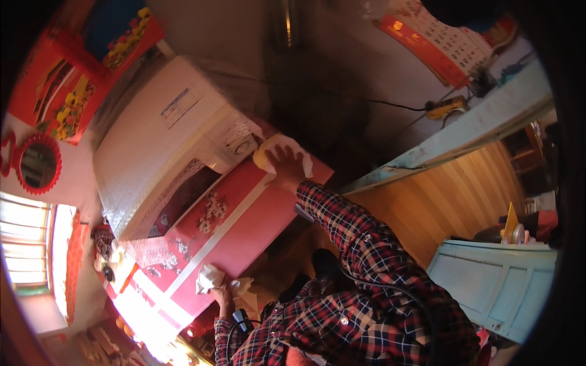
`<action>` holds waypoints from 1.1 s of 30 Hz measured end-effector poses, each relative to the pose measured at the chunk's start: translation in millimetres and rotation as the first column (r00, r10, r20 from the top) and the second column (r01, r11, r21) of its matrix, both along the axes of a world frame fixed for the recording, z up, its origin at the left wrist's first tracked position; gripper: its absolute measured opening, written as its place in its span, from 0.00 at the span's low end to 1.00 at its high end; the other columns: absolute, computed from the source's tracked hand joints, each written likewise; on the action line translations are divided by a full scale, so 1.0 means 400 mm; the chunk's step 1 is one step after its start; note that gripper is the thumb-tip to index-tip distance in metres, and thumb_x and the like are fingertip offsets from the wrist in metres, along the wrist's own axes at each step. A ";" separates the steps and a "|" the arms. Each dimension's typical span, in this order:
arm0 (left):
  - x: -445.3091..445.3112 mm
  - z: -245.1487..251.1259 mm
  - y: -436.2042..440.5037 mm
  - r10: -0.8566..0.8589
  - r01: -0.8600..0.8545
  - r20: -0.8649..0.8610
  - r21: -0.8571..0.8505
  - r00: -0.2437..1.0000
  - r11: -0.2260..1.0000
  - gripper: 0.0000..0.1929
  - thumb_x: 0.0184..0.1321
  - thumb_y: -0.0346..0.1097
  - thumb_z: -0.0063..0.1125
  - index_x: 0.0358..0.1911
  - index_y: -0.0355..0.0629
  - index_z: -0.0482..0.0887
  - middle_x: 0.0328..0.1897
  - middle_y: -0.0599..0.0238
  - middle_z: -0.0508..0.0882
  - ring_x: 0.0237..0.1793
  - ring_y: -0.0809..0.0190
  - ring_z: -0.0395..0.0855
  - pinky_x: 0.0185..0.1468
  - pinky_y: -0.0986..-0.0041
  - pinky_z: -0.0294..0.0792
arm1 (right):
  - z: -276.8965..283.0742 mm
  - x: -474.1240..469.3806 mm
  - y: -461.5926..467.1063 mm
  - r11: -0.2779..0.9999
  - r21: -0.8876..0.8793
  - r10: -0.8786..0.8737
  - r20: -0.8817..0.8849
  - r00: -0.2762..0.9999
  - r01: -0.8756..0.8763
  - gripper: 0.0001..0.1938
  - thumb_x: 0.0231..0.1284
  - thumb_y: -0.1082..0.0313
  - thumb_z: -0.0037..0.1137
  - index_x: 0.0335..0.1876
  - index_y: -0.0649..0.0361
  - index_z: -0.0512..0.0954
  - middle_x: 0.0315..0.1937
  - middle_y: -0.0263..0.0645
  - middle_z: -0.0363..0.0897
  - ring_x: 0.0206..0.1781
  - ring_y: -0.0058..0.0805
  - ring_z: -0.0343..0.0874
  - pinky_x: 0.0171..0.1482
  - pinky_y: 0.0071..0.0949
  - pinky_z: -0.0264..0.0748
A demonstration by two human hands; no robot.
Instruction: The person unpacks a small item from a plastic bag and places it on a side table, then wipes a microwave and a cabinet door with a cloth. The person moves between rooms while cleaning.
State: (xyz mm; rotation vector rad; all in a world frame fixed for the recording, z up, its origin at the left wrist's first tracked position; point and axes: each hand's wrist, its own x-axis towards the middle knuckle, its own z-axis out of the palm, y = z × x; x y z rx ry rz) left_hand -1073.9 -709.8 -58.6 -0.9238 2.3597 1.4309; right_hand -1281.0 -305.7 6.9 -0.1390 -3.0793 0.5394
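Observation:
A long red tabletop [256, 215] with a pale stripe and white flower patterns lies before me. Near its far right corner, my right hand [288, 167] rests with spread fingers on a white and yellow cloth [265, 155]. My left hand [223, 293] is at the near edge, its fingers around a crumpled whitish cloth [210, 277]. A boxy appliance [160, 119], seemingly a microwave oven with a dial, stands at the back of the tabletop under a pale cover. The fingertips of the left hand are partly hidden by its cloth.
A red-framed round mirror [40, 164] hangs at left, above a bright window [27, 238]. Small items [110, 261] crowd the tabletop's left end. A light blue door frame [458, 137] and a light blue cabinet [494, 283] are on the right, beside a wooden floor [435, 196].

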 end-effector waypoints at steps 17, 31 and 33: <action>-0.018 -0.010 0.030 -0.047 0.075 -0.106 0.281 0.993 0.957 0.17 0.58 0.37 0.62 0.47 0.37 0.76 0.40 0.61 0.79 0.37 0.63 0.78 0.37 0.72 0.71 | -0.077 0.658 -0.139 0.879 -0.433 0.148 -0.153 0.977 -0.201 0.10 0.60 0.68 0.53 0.43 0.63 0.79 0.48 0.44 0.76 0.49 0.42 0.78 0.52 0.34 0.76; 0.003 0.219 0.362 -0.872 0.921 -0.386 0.353 0.302 0.162 0.23 0.58 0.34 0.63 0.55 0.37 0.72 0.43 0.62 0.83 0.42 0.62 0.83 0.47 0.69 0.75 | 0.013 0.769 -0.155 0.332 -0.942 0.188 0.112 0.976 0.044 0.25 0.62 0.41 0.53 0.42 0.61 0.79 0.32 0.40 0.81 0.34 0.27 0.75 0.39 0.31 0.71; 0.009 0.224 0.400 -0.861 0.831 -0.344 0.537 0.375 0.147 0.23 0.60 0.34 0.61 0.57 0.35 0.70 0.44 0.62 0.83 0.44 0.62 0.82 0.50 0.69 0.75 | 0.045 0.756 -0.106 0.300 -0.951 0.322 0.173 0.931 0.073 0.28 0.58 0.37 0.57 0.37 0.61 0.78 0.32 0.34 0.80 0.34 0.25 0.73 0.38 0.29 0.70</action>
